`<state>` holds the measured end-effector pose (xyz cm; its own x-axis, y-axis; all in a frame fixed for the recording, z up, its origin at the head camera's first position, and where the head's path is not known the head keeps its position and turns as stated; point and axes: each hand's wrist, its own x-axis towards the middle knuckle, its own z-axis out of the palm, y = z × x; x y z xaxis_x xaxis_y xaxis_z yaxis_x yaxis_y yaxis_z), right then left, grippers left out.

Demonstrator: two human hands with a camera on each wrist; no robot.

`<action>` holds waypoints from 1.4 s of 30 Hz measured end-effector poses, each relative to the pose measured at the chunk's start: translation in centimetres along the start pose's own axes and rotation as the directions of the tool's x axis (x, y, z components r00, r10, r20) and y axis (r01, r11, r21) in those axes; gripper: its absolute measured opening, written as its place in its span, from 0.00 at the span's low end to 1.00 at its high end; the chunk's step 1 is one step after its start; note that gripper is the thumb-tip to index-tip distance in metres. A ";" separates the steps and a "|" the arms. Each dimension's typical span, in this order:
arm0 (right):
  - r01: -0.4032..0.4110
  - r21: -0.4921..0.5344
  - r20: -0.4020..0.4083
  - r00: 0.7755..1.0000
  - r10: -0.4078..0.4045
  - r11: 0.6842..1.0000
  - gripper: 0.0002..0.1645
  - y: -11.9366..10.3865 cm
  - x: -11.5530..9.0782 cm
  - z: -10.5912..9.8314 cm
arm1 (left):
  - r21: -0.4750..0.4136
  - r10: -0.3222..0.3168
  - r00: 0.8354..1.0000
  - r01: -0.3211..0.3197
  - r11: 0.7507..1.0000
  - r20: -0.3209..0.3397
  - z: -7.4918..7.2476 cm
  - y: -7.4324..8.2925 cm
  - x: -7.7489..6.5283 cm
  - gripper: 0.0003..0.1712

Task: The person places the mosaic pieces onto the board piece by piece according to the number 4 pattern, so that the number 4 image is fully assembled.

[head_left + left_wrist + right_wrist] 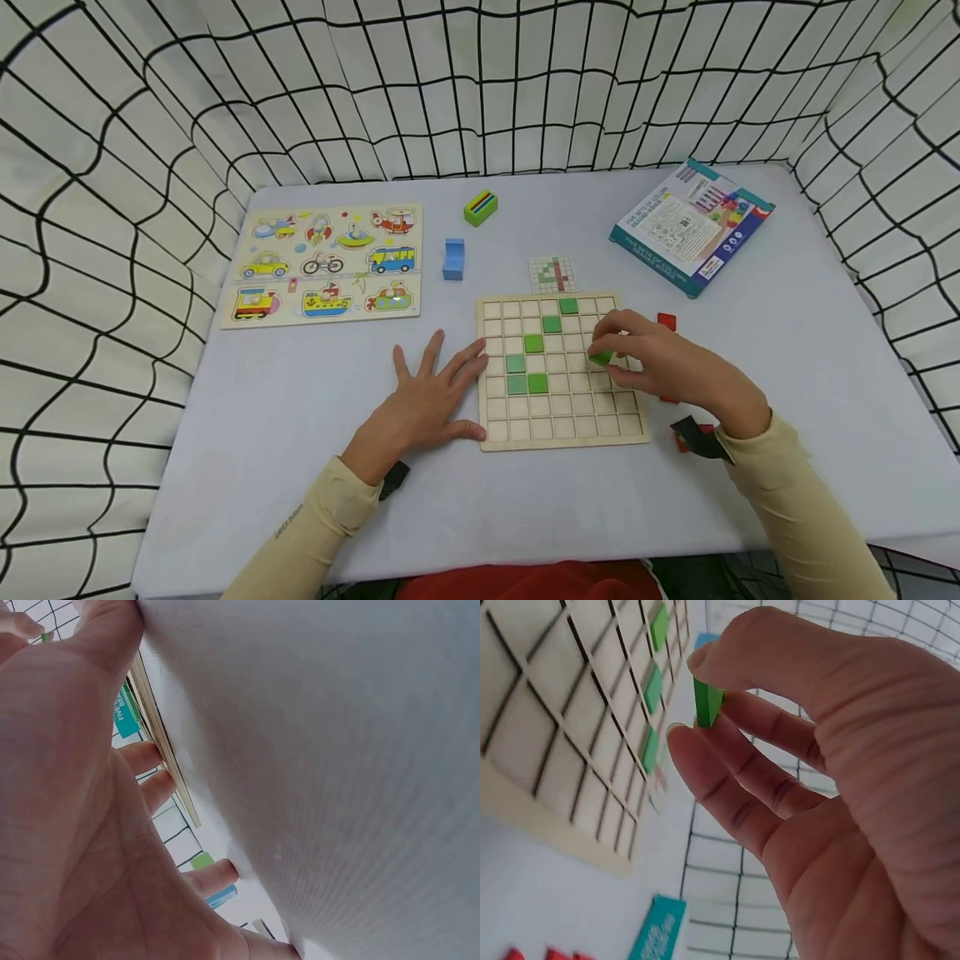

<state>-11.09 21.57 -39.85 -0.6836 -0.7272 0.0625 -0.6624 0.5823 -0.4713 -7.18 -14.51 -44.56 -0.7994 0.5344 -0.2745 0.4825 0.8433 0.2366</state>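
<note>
A wooden grid board lies on the table, with several green square tiles set in its cells in a stepped line. My right hand is over the board's right part and pinches a green tile between thumb and fingers, above the cells. With fingers spread, my left hand lies at the board's left edge, thumb and fingertips touching it. In the left wrist view the left palm and the board's thin edge show. A small printed pattern card lies just behind the board.
Red tiles lie right of the board, partly hidden by my right arm. A picture puzzle board lies at left. A blue block and a striped green block stand behind. A teal box is at back right.
</note>
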 end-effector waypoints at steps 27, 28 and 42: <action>0.133 0.090 0.156 0.977 -0.146 0.987 0.16 -0.8 3.6 4.4 | 0.004 -0.003 1.000 0.003 1.000 0.004 -0.1 0.0 0.0 0.62; 0.135 0.085 0.153 0.977 -0.147 0.987 0.16 -0.8 3.5 4.5 | 0.005 -0.002 1.000 0.002 1.000 0.003 -0.1 0.1 0.0 0.62; 0.006 0.038 0.112 0.994 -0.010 0.999 0.20 -0.4 1.9 1.5 | -0.003 -0.006 1.000 0.006 1.000 0.010 -0.1 0.1 0.1 0.62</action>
<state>-11.71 19.39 -40.90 -0.6383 -0.7692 -0.0319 -0.6542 0.5638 -0.5041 -7.25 -14.42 -44.47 -0.7986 0.5302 -0.2850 0.4771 0.8462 0.2374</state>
